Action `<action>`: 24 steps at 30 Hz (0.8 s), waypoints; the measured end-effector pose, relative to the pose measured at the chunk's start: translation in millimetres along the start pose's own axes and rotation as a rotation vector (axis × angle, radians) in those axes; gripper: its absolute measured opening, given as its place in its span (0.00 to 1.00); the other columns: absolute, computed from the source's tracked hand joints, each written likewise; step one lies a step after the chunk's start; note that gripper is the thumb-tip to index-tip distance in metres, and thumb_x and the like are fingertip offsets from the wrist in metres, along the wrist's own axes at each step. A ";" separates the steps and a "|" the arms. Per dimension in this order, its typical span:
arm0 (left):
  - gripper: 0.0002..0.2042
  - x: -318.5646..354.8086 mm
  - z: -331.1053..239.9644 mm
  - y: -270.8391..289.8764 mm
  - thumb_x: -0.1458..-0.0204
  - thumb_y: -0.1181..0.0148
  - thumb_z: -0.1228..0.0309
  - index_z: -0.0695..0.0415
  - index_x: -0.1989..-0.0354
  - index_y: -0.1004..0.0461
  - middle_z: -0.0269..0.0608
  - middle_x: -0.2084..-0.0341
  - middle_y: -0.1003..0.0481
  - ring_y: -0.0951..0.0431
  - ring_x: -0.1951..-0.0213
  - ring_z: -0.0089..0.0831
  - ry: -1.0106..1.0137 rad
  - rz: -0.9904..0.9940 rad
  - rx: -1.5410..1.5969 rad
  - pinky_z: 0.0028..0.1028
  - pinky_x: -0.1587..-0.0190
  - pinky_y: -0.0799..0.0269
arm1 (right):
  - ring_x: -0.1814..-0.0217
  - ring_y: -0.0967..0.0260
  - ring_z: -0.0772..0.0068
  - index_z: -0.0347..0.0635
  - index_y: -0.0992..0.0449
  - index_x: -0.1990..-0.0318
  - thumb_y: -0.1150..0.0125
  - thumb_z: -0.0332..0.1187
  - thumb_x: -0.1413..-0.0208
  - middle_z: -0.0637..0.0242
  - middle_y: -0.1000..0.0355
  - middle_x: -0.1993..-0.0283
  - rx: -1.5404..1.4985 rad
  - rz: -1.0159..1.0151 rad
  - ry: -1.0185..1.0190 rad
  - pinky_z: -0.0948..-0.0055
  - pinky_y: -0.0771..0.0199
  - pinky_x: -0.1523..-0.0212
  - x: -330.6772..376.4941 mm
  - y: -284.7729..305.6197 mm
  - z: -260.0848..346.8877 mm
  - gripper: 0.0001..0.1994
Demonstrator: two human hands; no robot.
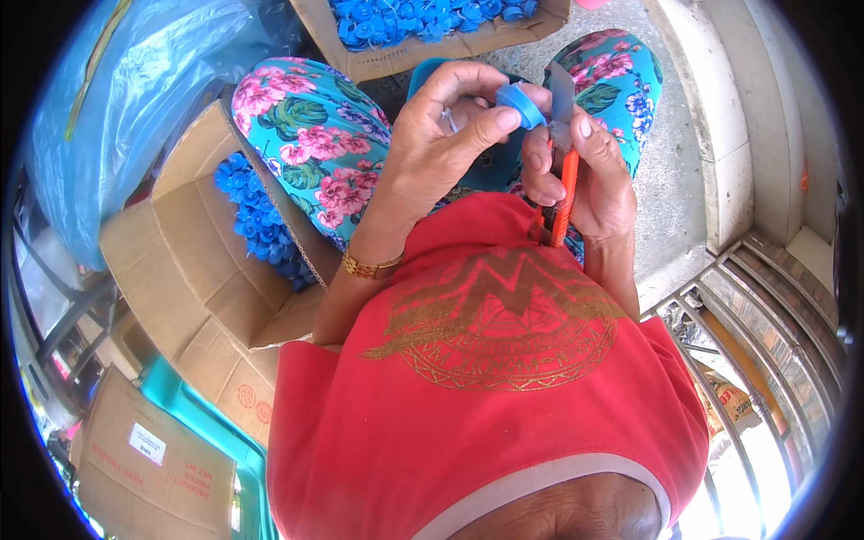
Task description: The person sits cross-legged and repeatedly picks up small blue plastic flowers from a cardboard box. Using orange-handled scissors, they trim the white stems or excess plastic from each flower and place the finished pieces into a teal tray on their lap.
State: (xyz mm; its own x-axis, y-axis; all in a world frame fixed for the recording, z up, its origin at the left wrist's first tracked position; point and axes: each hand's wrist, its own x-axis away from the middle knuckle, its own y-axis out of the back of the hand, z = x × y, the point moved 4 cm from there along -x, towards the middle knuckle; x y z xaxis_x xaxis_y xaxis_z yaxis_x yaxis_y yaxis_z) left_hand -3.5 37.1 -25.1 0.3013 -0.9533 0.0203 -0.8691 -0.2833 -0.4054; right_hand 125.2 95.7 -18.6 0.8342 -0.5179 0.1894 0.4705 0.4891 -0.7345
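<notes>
In front of my chest, my left hand pinches a small round blue plastic piece between thumb and fingers. Close beside it, my right hand is closed around a cutter knife with an orange handle. The knife's broad grey blade points up and away from me, next to the blue piece; I cannot tell whether the two touch. A thin pale bit shows by my left fingers, too small to name.
A cardboard box at my left holds several blue plastic pieces. Ahead, another carton is full of similar blue pieces. Blue plastic sheeting hangs at the far left. Metal railings stand on the right.
</notes>
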 end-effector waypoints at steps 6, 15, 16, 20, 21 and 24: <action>0.12 1.2 5.2 -2.4 0.43 0.47 0.70 0.63 0.54 0.33 0.43 0.60 0.25 0.28 0.69 0.24 0.140 0.023 0.242 0.23 0.63 0.30 | 0.81 0.47 0.84 0.32 0.36 0.44 0.58 0.43 0.36 0.66 0.35 0.72 0.168 -0.060 0.029 0.84 0.44 0.80 -0.5 -1.4 -0.2 0.23; 0.13 4.9 0.0 -3.3 0.40 0.52 0.67 0.64 0.54 0.32 0.41 0.64 0.27 0.27 0.67 0.27 0.179 -0.060 0.237 0.26 0.61 0.30 | 0.78 0.47 0.87 0.36 0.36 0.42 0.54 0.33 0.38 0.76 0.40 0.79 0.632 -0.152 0.149 0.85 0.46 0.78 6.1 -5.4 2.0 0.18; 0.13 4.8 -0.4 -2.5 0.40 0.52 0.67 0.64 0.53 0.32 0.41 0.64 0.27 0.27 0.67 0.28 0.166 -0.054 0.198 0.26 0.61 0.30 | 0.78 0.47 0.87 0.37 0.36 0.43 0.53 0.32 0.38 0.76 0.40 0.79 0.665 -0.169 0.154 0.85 0.45 0.77 6.3 -8.6 2.7 0.18; 0.13 5.2 -4.5 1.2 0.41 0.50 0.68 0.63 0.53 0.32 0.41 0.65 0.26 0.26 0.69 0.27 0.119 -0.037 0.054 0.25 0.63 0.29 | 0.77 0.47 0.87 0.38 0.34 0.45 0.52 0.31 0.39 0.78 0.41 0.79 0.783 -0.177 0.201 0.84 0.44 0.75 7.1 -9.7 4.7 0.16; 0.13 5.7 -5.6 1.4 0.42 0.49 0.68 0.63 0.53 0.32 0.41 0.65 0.26 0.26 0.69 0.26 0.108 -0.036 0.021 0.24 0.63 0.29 | 0.78 0.47 0.87 0.38 0.34 0.45 0.52 0.32 0.39 0.78 0.41 0.79 0.792 -0.166 0.203 0.84 0.44 0.76 6.7 -9.5 4.4 0.16; 0.13 6.8 -8.1 1.0 0.42 0.48 0.69 0.64 0.53 0.31 0.41 0.65 0.25 0.26 0.69 0.24 0.075 -0.046 -0.009 0.23 0.63 0.29 | 0.78 0.47 0.88 0.39 0.35 0.45 0.52 0.32 0.39 0.78 0.40 0.79 0.751 -0.134 0.188 0.85 0.46 0.77 6.3 -8.8 2.8 0.16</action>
State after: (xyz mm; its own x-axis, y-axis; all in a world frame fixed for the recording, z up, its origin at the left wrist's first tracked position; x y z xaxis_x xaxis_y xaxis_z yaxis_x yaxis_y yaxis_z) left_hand -5.6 29.5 -18.0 0.3106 -0.9445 0.1073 -0.8589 -0.3272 -0.3940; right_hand 127.1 90.1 -9.1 0.7254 -0.6834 0.0826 0.6882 0.7228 -0.0634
